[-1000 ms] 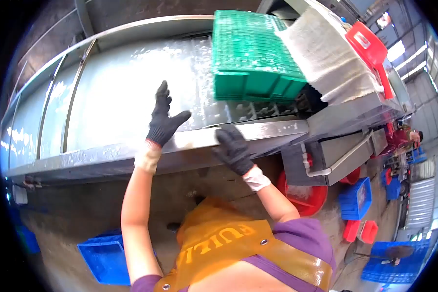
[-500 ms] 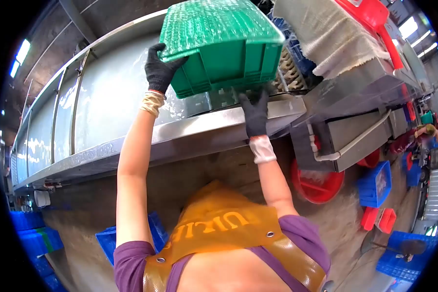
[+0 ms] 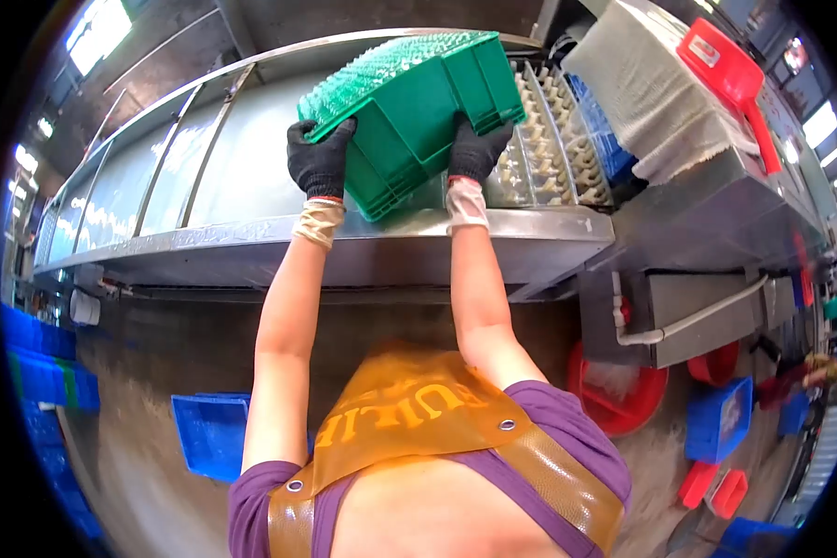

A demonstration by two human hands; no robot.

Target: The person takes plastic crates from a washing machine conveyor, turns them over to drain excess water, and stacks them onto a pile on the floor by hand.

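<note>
A green plastic crate (image 3: 418,121) is held tilted over the metal trough (image 3: 251,121), its left end lower than its right. Its upper face looks bumpy and glossy; I cannot tell what makes that texture. My left hand (image 3: 321,160), in a black glove, grips the crate's left corner with the thumb over the edge. On the near side, toward the right end, my right hand (image 3: 479,149) has its black-gloved fingers hooked on the crate. Just right of the crate, pale knobbly pieces (image 3: 544,139) lie in rows between metal dividers.
A beige cloth (image 3: 651,84) drapes the steel housing at right, with a red scoop (image 3: 725,65) on it. Below stand a red tub (image 3: 614,391) and a blue crate (image 3: 721,418). Another blue bin (image 3: 209,437) sits on the floor at left. Someone is at far right.
The crate has tipped, its right end now higher than its left. My right hand has moved from below the crate up onto its near side. More rows of pale pieces show.
</note>
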